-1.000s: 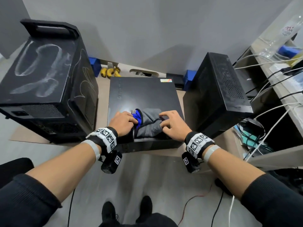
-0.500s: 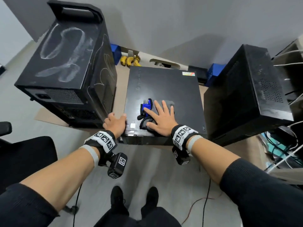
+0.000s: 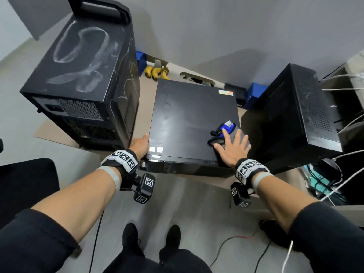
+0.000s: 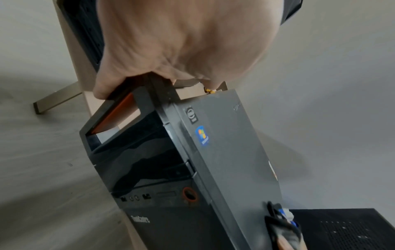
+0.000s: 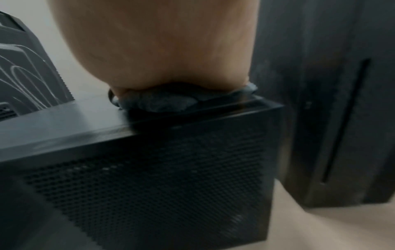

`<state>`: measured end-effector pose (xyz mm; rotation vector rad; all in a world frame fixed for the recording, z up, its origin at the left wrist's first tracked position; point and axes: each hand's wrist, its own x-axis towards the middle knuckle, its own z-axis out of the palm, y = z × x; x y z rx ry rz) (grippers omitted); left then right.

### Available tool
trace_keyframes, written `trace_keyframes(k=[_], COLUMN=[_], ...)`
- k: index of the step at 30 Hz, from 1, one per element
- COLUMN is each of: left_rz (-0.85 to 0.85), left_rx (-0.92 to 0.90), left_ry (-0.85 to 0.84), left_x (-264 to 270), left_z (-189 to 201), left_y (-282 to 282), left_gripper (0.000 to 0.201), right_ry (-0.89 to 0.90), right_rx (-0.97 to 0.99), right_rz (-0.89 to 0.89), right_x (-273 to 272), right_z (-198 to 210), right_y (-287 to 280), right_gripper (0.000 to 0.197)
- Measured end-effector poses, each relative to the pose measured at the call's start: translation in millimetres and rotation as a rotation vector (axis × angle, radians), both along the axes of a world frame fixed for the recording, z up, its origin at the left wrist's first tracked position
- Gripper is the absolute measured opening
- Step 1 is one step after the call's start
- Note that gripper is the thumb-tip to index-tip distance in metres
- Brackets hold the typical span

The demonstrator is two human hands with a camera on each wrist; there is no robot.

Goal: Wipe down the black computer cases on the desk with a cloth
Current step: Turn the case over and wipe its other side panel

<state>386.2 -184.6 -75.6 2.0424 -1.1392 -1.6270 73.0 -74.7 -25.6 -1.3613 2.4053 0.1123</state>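
A flat black computer case [image 3: 187, 115] lies in the middle of the desk. My right hand [image 3: 234, 146] lies flat with spread fingers on a grey and blue cloth [image 3: 226, 129], pressing it onto the case's near right corner. The right wrist view shows the cloth [image 5: 166, 101] squashed under the palm at the case's edge [image 5: 149, 169]. My left hand [image 3: 140, 144] grips the near left corner of the same case [image 4: 224, 152], its thumb hooked over the front edge. A tall black case [image 3: 78, 71] with dust smears stands at the left, and another black case [image 3: 295, 115] at the right.
Bananas [image 3: 156, 72] and blue boxes [image 3: 254, 93] lie at the back by the wall. White and black cables [image 3: 342, 123] run over a shelf at the right. A black chair [image 3: 25, 184] is at the near left; cables trail on the floor by my feet.
My right hand has slid the cloth from the near middle of the flat case to its near right corner. My left hand left the cloth and took the case's near left corner.
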Motion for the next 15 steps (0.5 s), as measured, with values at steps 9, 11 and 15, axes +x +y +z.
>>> trace_keyframes(k=[9,11,15], left_rz=[-0.11,-0.091,0.012], left_rx=[0.167,0.216,0.262], left_ry=[0.169,0.256,0.404], left_x=[8.4,8.5,13.9], left_z=[34.2,58.0,44.6], left_y=[0.8,5.3,0.8], left_gripper=[0.11,0.094,0.087], right_ry=[-0.066,-0.084,-0.064], right_rx=[0.054,0.064,0.105], right_rz=[0.689,0.804,0.968], right_x=[149.7,164.7,155.5], right_z=[-1.6,-1.5,2.0], right_y=[-21.6,-33.8,-80.1], right_gripper=[0.074,0.073,0.072])
